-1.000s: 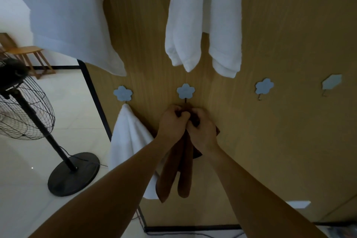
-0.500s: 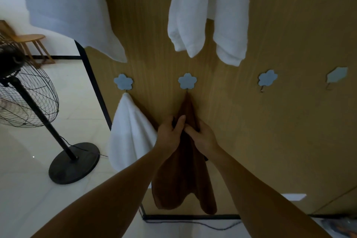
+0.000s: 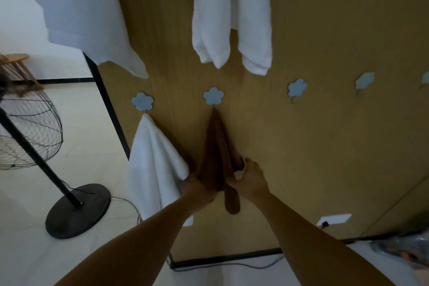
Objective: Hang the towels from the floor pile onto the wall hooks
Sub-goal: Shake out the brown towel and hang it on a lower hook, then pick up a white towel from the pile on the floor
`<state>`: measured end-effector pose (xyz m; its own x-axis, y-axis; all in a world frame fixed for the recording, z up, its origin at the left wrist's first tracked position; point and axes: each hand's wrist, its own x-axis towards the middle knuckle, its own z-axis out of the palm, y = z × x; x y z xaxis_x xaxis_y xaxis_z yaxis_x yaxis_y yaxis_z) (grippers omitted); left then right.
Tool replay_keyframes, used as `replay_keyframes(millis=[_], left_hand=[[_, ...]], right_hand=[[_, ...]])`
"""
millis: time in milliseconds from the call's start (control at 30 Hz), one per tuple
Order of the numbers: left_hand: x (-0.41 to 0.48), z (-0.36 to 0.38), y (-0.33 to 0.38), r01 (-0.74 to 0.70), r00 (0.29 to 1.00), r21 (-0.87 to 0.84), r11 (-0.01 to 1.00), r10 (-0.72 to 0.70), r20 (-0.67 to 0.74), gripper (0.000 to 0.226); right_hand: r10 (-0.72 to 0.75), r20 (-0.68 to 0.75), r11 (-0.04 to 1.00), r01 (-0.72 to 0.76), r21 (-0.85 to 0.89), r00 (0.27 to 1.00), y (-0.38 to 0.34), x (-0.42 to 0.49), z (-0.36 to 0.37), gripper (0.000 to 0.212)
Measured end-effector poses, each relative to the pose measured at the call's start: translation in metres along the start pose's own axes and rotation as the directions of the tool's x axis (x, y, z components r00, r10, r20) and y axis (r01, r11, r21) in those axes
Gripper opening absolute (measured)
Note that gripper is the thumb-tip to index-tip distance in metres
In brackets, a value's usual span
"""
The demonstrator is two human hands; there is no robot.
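Head view. Wood-grain wall panel (image 3: 325, 146) fills most of the frame, with a row of blue flower-shaped hooks; pale tiled floor (image 3: 76, 160) and a standing fan (image 3: 30, 132) at left.

Change from half a second ago: both hands sit lower on the brown towel (image 3: 217, 146), near its bottom rather than midway up. The towel, spread wide before, is now gathered into a narrow bunch. It hangs from the middle flower hook (image 3: 213, 96), drawn to a point at the hook.

Grip: left hand (image 3: 200, 190) is closed around the towel's lower left part, fingers mostly hidden behind the cloth. Right hand (image 3: 249, 180) pinches the lower right edge between thumb and curled fingers; a fold of towel hangs below it.

A white towel (image 3: 153, 165) hangs from the hook (image 3: 142, 100) just left, its edge touching the left hand. Two larger white towels (image 3: 232, 14) hang higher up.
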<state>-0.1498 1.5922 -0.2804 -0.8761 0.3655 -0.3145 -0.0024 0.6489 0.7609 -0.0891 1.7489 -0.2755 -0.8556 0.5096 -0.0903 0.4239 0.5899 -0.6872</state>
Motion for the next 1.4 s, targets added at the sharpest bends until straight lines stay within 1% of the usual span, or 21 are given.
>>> replay_keyframes(millis=[33, 67, 100, 133, 167, 233, 333, 400, 533, 600, 700, 767, 833, 933, 1000, 1067, 1200, 1300, 1400], left_hand=[[-0.002, 0.003, -0.005, 0.022, 1.000, 0.002, 1.000, -0.022, 0.021, 0.054], [-0.005, 0.005, -0.008, 0.060, 0.996, -0.007, 0.998, -0.059, 0.061, 0.046], [-0.010, 0.006, -0.011, 0.073, 0.991, 0.022, 0.997, -0.075, 0.114, 0.039], [-0.013, 0.005, -0.014, 0.051, 0.983, 0.076, 0.996, -0.063, 0.174, 0.036], [-0.016, 0.005, -0.018, -0.007, 0.975, 0.160, 0.987, -0.029, 0.221, 0.039], [-0.025, 0.005, -0.021, -0.145, 0.963, 0.311, 0.939, 0.062, 0.263, 0.052], [-0.045, 0.011, -0.024, -0.328, 0.912, 0.382, 0.864, 0.183, 0.368, 0.079], [-0.061, 0.017, -0.021, -0.420, 0.881, 0.440, 0.794, 0.241, 0.406, 0.090], [-0.110, 0.045, 0.001, -0.566, 0.799, 0.526, 0.635, 0.267, 0.538, 0.089], [-0.145, 0.063, 0.019, -0.632, 0.748, 0.509, 0.584, 0.288, 0.598, 0.084], [-0.204, 0.097, 0.040, -0.757, 0.616, 0.402, 0.515, 0.357, 0.702, 0.072], [-0.249, 0.121, 0.048, -0.825, 0.524, 0.349, 0.444, 0.372, 0.766, 0.077], [-0.296, 0.146, 0.052, -0.873, 0.447, 0.304, 0.382, 0.374, 0.813, 0.078], [-0.373, 0.189, 0.051, -0.919, 0.341, 0.228, 0.321, 0.361, 0.868, 0.072], [-0.427, 0.218, 0.046, -0.942, 0.282, 0.192, 0.275, 0.338, 0.898, 0.072], [-0.481, 0.243, 0.039, -0.960, 0.245, 0.176, 0.217, 0.350, 0.904, 0.076], [-0.576, 0.286, 0.020, -0.981, 0.148, 0.094, 0.168, 0.348, 0.926, 0.079], [-0.623, 0.311, 0.011, -0.995, 0.063, 0.033, 0.097, 0.325, 0.944, 0.081], [-0.655, 0.337, 0.006, -0.999, -0.022, -0.035, 0.038, 0.303, 0.953, 0.078]], right_hand=[[0.002, 0.008, 1.000, -0.002, -0.009, 1.000, 0.001, -0.007, -0.002, 0.086], [0.004, 0.013, 0.999, -0.004, -0.032, 1.000, 0.002, -0.014, -0.005, 0.087], [0.016, 0.006, 0.998, -0.015, -0.063, 1.000, 0.003, -0.025, -0.009, 0.087], [0.031, -0.004, 0.995, -0.032, -0.091, 0.999, 0.004, -0.037, -0.013, 0.087], [0.052, -0.015, 0.992, -0.053, -0.112, 0.999, 0.005, -0.049, -0.016, 0.086], [0.110, -0.043, 0.984, -0.115, -0.133, 0.993, 0.009, -0.078, -0.021, 0.083], [0.206, -0.084, 0.971, -0.214, -0.106, 0.975, 0.017, -0.127, -0.021, 0.082], [0.257, -0.120, 0.958, -0.269, -0.102, 0.959, 0.022, -0.163, -0.021, 0.082], [0.373, -0.213, 0.917, -0.394, -0.068, 0.903, 0.035, -0.242, -0.034, 0.081], [0.423, -0.268, 0.891, -0.451, -0.051, 0.866, 0.044, -0.288, -0.048, 0.076], [0.500, -0.361, 0.836, -0.548, -0.038, 0.787, 0.064, -0.363, -0.069, 0.071], [0.561, -0.410, 0.787, -0.617, -0.007, 0.719, 0.079, -0.415, -0.078, 0.071], [0.622, -0.446, 0.737, -0.673, 0.055, 0.644, 0.094, -0.469, -0.084, 0.070], [0.687, -0.489, 0.670, -0.728, 0.142, 0.537, 0.116, -0.556, -0.088, 0.066], [0.723, -0.513, 0.621, -0.761, 0.188, 0.463, 0.129, -0.615, -0.090, 0.065], [0.751, -0.537, 0.569, -0.789, 0.231, 0.384, 0.140, -0.671, -0.090, 0.063], [0.805, -0.533, 0.462, -0.838, 0.292, 0.259, 0.160, -0.767, -0.088, 0.062], [0.839, -0.507, 0.396, -0.861, 0.319, 0.198, 0.173, -0.817, -0.084, 0.063], [0.856, -0.503, 0.343, -0.856, 0.386, 0.116, 0.187, -0.851, -0.078, 0.062]])
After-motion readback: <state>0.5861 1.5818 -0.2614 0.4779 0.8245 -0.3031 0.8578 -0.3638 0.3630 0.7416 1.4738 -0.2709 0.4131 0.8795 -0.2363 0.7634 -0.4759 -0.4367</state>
